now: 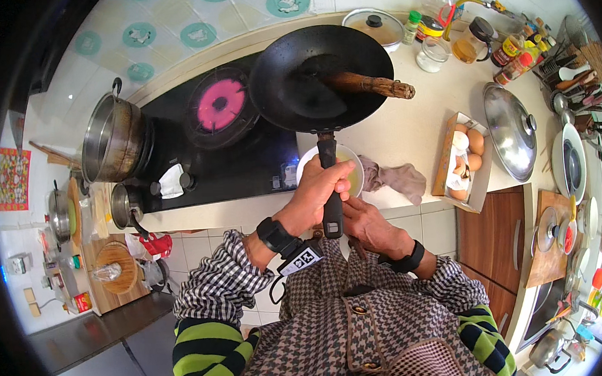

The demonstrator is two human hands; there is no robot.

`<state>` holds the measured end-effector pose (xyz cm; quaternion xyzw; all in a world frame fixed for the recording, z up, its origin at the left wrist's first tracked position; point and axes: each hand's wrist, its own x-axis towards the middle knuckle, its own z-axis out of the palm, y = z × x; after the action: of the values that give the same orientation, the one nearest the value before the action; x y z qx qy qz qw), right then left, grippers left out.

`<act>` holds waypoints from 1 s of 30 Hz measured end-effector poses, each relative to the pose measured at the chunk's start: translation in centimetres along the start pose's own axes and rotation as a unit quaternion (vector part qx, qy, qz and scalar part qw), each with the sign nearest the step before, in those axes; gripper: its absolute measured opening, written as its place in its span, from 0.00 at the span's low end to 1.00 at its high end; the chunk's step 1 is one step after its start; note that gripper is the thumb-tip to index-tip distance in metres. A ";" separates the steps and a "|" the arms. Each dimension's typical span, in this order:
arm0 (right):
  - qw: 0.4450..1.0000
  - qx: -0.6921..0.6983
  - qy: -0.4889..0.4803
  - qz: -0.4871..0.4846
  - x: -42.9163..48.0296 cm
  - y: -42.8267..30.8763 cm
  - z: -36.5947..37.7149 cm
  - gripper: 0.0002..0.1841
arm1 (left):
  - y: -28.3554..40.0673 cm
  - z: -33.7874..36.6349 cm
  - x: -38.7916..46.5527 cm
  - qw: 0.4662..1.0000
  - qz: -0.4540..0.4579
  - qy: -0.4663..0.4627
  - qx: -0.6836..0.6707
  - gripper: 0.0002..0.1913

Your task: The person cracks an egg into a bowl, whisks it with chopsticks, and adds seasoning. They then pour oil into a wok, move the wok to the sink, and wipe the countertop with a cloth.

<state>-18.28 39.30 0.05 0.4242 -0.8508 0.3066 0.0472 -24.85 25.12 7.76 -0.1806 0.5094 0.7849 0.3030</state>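
Observation:
My left hand (317, 189) grips the black handle (331, 207) of a wok (284, 85), which is lifted over the right part of the cooktop and the counter. Inside the wok rests a brown wok brush (372, 84), its bound end sticking out past the right rim. My right hand (378, 227) is close against the handle's right side, fingers curled; whether it holds anything is hidden. Beneath the handle, a white bowl (303, 163) with yellowish liquid is partly covered by my left hand. A crumpled greyish cloth (396, 179) lies right of the bowl.
A burner (221, 104) glows pink on the black cooktop (273, 164). Left stand a steel pot (112, 137) and a small saucepan (124, 206). To the right are a box of eggs (479, 187), a steel wok lid (512, 131), a glass-lidded pot (374, 28) and several condiment bottles (516, 66).

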 end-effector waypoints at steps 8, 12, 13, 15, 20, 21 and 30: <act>0.994 0.067 0.039 0.071 1.6 -0.4 -1.1 0.15 | 3.7 -6.3 -3.3 0.998 0.042 0.019 -0.033 0.12; 0.983 0.117 0.074 0.117 2.5 -0.6 -1.8 0.13 | 5.2 -10.4 -4.1 0.996 0.059 0.057 -0.038 0.14; 0.984 0.109 0.081 0.118 2.8 -0.7 -1.9 0.12 | 5.6 -11.4 -4.2 0.995 0.059 0.067 -0.035 0.14; 0.983 0.101 0.097 0.118 3.3 -0.9 -2.0 0.11 | 6.3 -13.5 -4.4 0.994 0.075 0.074 -0.032 0.13; 0.972 0.111 0.132 0.161 4.1 -1.7 -1.8 0.07 | 7.9 -17.5 -4.2 0.992 0.096 0.080 -0.010 0.12; 0.971 0.105 0.132 0.169 4.0 -1.8 -1.8 0.07 | 8.0 -18.1 -4.0 0.992 0.103 0.074 -0.012 0.12; 0.947 0.015 0.139 0.288 3.3 -1.2 -4.3 0.06 | 8.0 -20.8 -2.9 0.994 0.093 0.054 -0.025 0.10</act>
<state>-20.24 38.89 5.24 0.1148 -0.9172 0.3754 0.0680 -28.49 3.03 6.34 -0.1820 0.5203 0.8111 0.1960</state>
